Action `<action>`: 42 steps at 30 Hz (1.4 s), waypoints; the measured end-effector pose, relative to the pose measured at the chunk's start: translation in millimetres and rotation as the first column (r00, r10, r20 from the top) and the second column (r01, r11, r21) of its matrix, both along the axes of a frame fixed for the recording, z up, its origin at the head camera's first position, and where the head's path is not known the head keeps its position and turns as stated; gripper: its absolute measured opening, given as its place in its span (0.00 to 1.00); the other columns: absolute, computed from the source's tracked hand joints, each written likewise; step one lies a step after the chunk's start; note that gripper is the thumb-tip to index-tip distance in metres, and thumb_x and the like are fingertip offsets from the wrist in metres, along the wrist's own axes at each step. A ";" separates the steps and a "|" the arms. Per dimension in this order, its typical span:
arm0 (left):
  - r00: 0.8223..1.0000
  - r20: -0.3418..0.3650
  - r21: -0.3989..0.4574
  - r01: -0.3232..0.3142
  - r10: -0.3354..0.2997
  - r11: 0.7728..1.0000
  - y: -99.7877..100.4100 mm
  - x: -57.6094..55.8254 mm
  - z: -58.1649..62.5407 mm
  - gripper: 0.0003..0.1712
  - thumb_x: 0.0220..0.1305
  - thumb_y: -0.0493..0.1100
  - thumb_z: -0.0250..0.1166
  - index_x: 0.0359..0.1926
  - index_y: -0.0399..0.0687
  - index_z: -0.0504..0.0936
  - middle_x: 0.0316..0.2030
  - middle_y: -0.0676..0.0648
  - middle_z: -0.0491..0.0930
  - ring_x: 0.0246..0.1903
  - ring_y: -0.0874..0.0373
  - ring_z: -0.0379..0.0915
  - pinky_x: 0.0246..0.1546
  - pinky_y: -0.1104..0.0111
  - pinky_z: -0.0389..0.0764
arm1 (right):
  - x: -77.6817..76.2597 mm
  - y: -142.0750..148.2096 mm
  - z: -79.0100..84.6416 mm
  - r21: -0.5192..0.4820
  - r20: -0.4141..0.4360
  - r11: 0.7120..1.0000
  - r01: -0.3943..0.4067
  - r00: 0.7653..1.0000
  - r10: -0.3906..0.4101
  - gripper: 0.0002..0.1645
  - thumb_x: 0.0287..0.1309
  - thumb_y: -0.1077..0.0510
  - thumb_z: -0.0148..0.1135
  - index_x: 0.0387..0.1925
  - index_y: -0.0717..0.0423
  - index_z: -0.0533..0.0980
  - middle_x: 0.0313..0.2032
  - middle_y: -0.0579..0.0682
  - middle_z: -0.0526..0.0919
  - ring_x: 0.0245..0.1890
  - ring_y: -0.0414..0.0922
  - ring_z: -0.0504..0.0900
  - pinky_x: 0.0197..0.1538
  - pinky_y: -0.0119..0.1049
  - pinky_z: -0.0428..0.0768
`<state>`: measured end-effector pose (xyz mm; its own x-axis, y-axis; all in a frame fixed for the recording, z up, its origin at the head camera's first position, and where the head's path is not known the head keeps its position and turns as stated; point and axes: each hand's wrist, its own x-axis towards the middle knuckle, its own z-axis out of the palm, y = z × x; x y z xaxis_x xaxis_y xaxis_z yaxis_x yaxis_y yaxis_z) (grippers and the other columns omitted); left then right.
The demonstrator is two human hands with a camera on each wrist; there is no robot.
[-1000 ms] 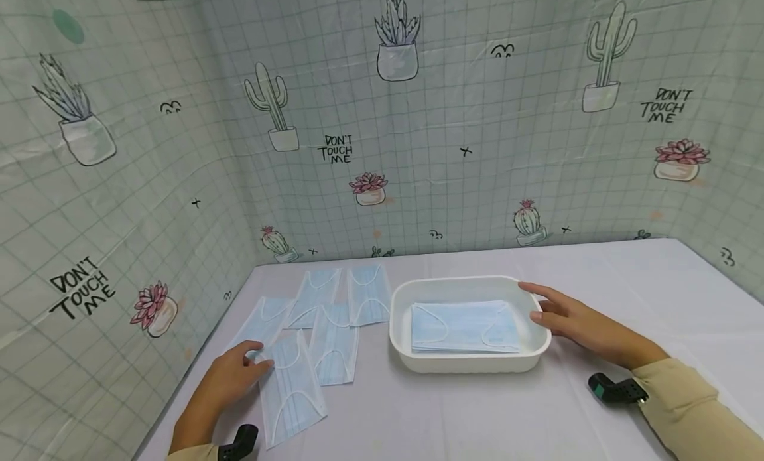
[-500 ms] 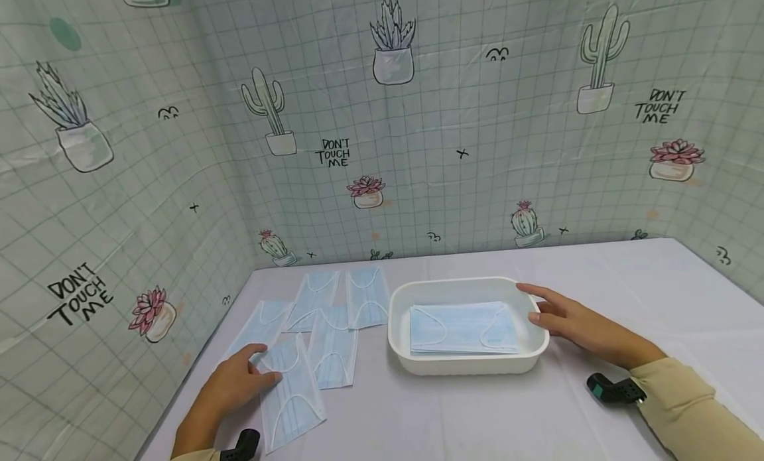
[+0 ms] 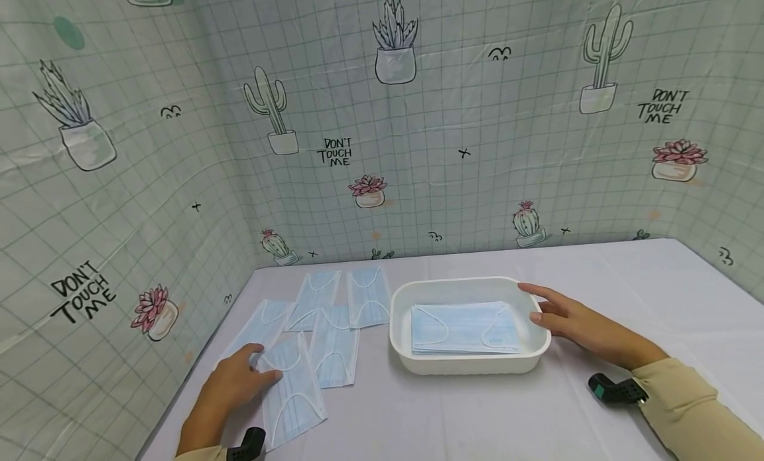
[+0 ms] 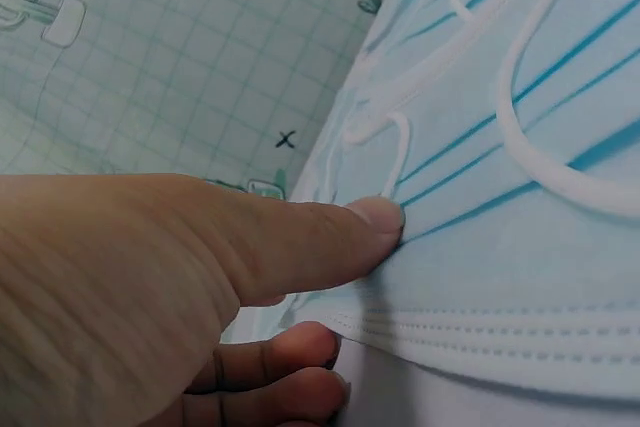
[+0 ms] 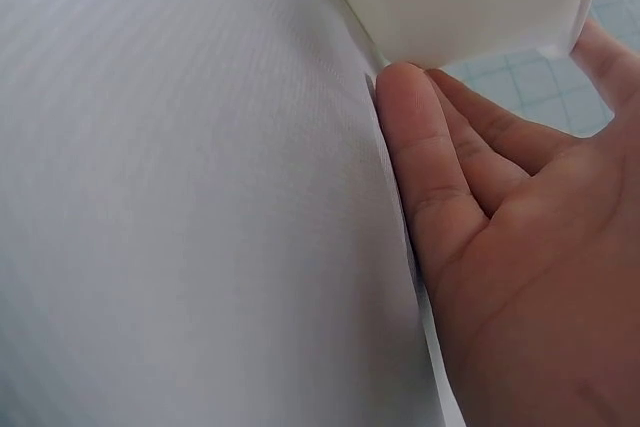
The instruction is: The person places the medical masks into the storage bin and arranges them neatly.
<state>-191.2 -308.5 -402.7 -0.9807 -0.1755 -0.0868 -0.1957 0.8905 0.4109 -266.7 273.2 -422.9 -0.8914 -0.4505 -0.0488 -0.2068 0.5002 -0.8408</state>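
Note:
My left hand (image 3: pixel 235 379) lies over the near-left face mask (image 3: pixel 292 398), a pale blue pleated one with white ear loops. Its thumb (image 4: pixel 375 222) touches the mask's top face, while two other fingertips lie beside the stitched edge in the left wrist view. The index finger is spread from the thumb in the head view. At the right end of a white plastic tray (image 3: pixel 465 365), my right hand (image 3: pixel 573 318) holds the rim, with several fingers low against the tray's outer side. A stack of folded masks (image 3: pixel 465 328) lies in the tray.
Several more masks lie flat and partly overlapping at the back left, among them one face mask (image 3: pixel 368 295) left of the tray. A white cloth covers the table (image 3: pixel 627 275). A cactus-print curtain (image 3: pixel 442 116) stands behind and at both sides.
My left hand has shifted slightly right and toward me, its thumb farther over the near mask. My right hand and the tray keep their place.

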 end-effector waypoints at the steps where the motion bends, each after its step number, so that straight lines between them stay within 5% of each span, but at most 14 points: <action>1: 1.000 -0.001 0.017 -0.001 0.001 1.000 0.4 -0.7 -0.7 0.43 0.57 0.57 0.72 0.65 0.36 0.71 0.42 0.37 0.82 0.43 0.40 0.78 0.45 0.41 0.75 | 0.1 0.2 0.0 0.001 0.001 1.000 0.001 1.000 -0.001 0.36 0.75 0.42 0.49 0.78 0.28 0.50 0.72 0.67 0.58 0.71 0.64 0.59 0.60 0.58 0.68; 10: 1.000 -0.020 0.092 -0.017 0.019 0.996 6.9 -3.0 0.5 0.45 0.57 0.45 0.73 0.68 0.26 0.63 0.35 0.42 0.76 0.36 0.48 0.73 0.41 0.50 0.77 | 0.1 -0.6 -0.3 -0.008 0.003 1.000 0.007 1.000 -0.007 0.36 0.75 0.42 0.50 0.78 0.29 0.50 0.72 0.67 0.58 0.71 0.63 0.58 0.61 0.56 0.68; 15: 0.999 -0.029 0.101 -0.033 0.036 0.994 6.8 -5.9 1.4 0.45 0.58 0.42 0.72 0.67 0.20 0.59 0.38 0.38 0.78 0.39 0.46 0.74 0.45 0.48 0.77 | 0.2 -0.1 -0.4 -0.013 0.006 1.000 0.007 1.000 -0.007 0.36 0.75 0.42 0.50 0.78 0.28 0.50 0.72 0.67 0.59 0.71 0.63 0.59 0.61 0.57 0.68; 24: 0.985 -0.171 0.156 0.013 0.014 0.988 7.6 -3.0 2.2 0.20 0.63 0.41 0.67 0.51 0.31 0.79 0.37 0.45 0.79 0.38 0.50 0.74 0.38 0.57 0.75 | 0.2 -0.2 -0.3 -0.011 0.007 1.000 0.009 1.000 -0.009 0.36 0.75 0.42 0.50 0.78 0.29 0.50 0.72 0.68 0.57 0.72 0.64 0.57 0.61 0.60 0.67; 30: 0.977 -0.204 0.289 0.001 0.061 0.957 12.6 -3.8 -1.9 0.19 0.69 0.44 0.64 0.53 0.34 0.80 0.45 0.40 0.82 0.47 0.45 0.77 0.46 0.51 0.77 | -0.6 -0.5 -0.7 -0.025 0.010 1.000 0.000 1.000 0.000 0.36 0.75 0.42 0.50 0.78 0.30 0.50 0.73 0.67 0.56 0.72 0.65 0.56 0.62 0.60 0.67; 37: 0.968 -0.227 0.409 -0.006 0.109 0.912 15.8 -5.9 -4.6 0.23 0.73 0.48 0.59 0.60 0.38 0.76 0.39 0.41 0.86 0.33 0.55 0.80 0.32 0.62 0.77 | -0.6 -0.9 -0.7 -0.019 0.005 1.000 0.005 1.000 -0.005 0.36 0.75 0.42 0.49 0.78 0.30 0.50 0.73 0.67 0.56 0.72 0.65 0.55 0.62 0.61 0.67; 42: 0.966 -0.196 0.488 -0.054 0.169 0.871 18.0 -7.9 -6.3 0.28 0.76 0.53 0.54 0.67 0.40 0.70 0.52 0.34 0.80 0.43 0.49 0.79 0.40 0.59 0.78 | -1.1 -0.5 -1.4 -0.015 0.000 1.000 0.005 1.000 -0.005 0.36 0.75 0.42 0.50 0.78 0.29 0.50 0.73 0.67 0.56 0.72 0.65 0.57 0.61 0.60 0.67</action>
<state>-199.2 -290.5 -409.1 -0.9598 -0.2789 0.0328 -0.1326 0.5531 0.8225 -267.8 272.7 -424.3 -0.8938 -0.4465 -0.0416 -0.2046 0.4886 -0.8482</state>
